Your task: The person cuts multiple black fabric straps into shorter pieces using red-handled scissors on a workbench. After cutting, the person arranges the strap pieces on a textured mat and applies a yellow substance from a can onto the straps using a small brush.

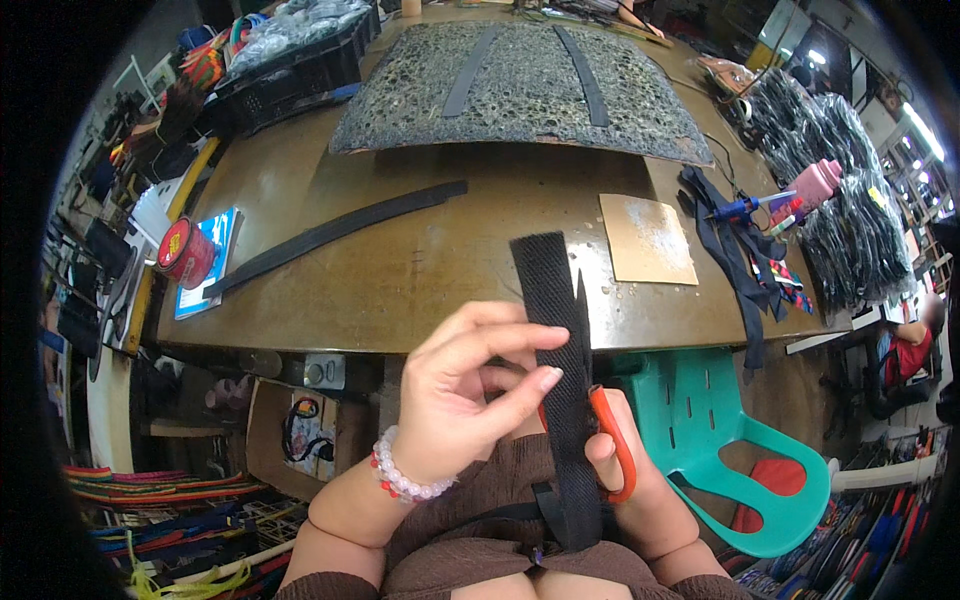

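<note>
My left hand (470,375) pinches a wide black webbing strap (548,285) between thumb and fingers and holds it upright in front of me. The strap's cut end points up over the table edge, and its lower part hangs down to my lap. In my right hand (645,490) is a pair of scissors with orange handles (615,440), my thumb lying by the loop. Their dark blades point upward just behind the strap's right edge. The strap hides part of the blades, so whether they are spread cannot be told.
On the brown table (500,210) lie another black strap (340,235), a tan board (650,240) and a speckled foam slab (410,110). A red tin (188,255) stands left; a blue glue gun (738,209) and pink bottle (815,182) are right. A green chair (685,440) stands close by.
</note>
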Demonstrator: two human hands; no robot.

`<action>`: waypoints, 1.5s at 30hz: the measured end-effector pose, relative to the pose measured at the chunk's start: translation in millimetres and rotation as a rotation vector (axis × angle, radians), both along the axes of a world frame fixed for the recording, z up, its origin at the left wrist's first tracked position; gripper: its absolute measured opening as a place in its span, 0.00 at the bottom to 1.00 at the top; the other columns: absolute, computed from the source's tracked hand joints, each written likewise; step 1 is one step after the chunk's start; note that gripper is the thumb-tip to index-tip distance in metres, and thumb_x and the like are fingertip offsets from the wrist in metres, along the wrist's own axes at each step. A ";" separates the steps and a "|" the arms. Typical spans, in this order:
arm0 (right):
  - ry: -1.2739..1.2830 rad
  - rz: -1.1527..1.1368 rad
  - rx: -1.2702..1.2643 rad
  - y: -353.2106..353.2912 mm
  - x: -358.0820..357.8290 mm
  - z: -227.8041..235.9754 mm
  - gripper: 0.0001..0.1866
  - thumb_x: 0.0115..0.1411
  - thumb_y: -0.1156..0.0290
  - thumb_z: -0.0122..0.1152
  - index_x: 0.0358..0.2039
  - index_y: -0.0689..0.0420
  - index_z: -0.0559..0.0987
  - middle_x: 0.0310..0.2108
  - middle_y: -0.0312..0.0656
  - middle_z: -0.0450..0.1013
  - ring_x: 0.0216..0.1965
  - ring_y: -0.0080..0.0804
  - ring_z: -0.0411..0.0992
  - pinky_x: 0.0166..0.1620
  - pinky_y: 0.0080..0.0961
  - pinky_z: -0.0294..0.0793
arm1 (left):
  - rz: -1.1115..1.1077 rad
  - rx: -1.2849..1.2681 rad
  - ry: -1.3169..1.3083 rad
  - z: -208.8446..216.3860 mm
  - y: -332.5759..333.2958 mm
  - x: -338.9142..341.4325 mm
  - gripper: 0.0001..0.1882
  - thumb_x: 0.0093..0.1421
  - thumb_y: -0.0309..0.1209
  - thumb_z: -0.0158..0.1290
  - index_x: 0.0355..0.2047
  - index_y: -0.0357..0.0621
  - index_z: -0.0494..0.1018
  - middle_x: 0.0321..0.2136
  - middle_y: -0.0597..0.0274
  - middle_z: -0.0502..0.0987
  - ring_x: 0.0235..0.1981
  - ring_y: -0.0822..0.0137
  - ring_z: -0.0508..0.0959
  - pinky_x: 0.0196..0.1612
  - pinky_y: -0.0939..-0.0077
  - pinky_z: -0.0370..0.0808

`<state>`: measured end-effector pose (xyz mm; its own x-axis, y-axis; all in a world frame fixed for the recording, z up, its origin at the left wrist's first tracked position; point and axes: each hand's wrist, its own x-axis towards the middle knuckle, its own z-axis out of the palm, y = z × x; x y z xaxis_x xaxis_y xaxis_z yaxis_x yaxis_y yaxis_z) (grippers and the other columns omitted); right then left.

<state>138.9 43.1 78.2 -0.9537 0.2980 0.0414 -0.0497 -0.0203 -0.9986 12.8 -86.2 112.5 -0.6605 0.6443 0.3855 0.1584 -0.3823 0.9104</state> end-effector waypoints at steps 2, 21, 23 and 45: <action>-0.004 -0.044 -0.015 -0.6 -1.3 -0.6 0.44 0.46 0.24 0.54 0.30 0.62 0.73 0.19 0.32 0.65 0.23 0.17 0.62 0.24 0.18 0.59 | -0.024 -0.029 0.011 -1.0 1.1 2.3 0.16 0.54 0.13 0.56 0.44 0.33 0.77 0.43 0.59 0.69 0.39 0.74 0.76 0.39 0.86 0.80; 0.396 -0.285 -0.304 65.1 30.5 -16.2 0.39 0.59 0.29 0.36 0.25 0.59 0.69 0.13 0.36 0.64 0.11 0.23 0.62 0.12 0.19 0.64 | -0.242 0.819 -0.058 73.1 -34.5 -55.8 0.16 0.54 0.14 0.52 0.41 0.46 0.69 0.44 0.65 0.70 0.46 0.69 0.72 0.52 0.68 0.75; 0.325 -0.307 -0.203 55.8 32.7 -18.9 0.39 0.59 0.29 0.35 0.25 0.59 0.70 0.13 0.36 0.64 0.11 0.23 0.62 0.13 0.18 0.63 | -0.152 0.493 0.214 54.4 -19.0 -60.5 0.09 0.58 0.20 0.53 0.40 0.39 0.75 0.45 0.54 0.73 0.43 0.65 0.77 0.44 0.71 0.77; -0.224 0.225 -0.272 -3.8 22.8 -48.2 0.31 0.60 0.37 0.53 0.29 0.58 0.69 0.20 0.32 0.66 0.21 0.17 0.68 0.24 0.15 0.69 | -0.021 -0.134 -0.347 -64.2 -1.6 -23.5 0.23 0.57 0.16 0.56 0.54 0.34 0.68 0.44 0.63 0.71 0.37 0.76 0.78 0.39 0.83 0.77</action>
<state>161.7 39.3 30.1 -0.9727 0.0524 -0.2260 0.2041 -0.2700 -0.9410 -10.7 -87.9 48.2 -0.7230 0.6889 0.0524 -0.1753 -0.2563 0.9506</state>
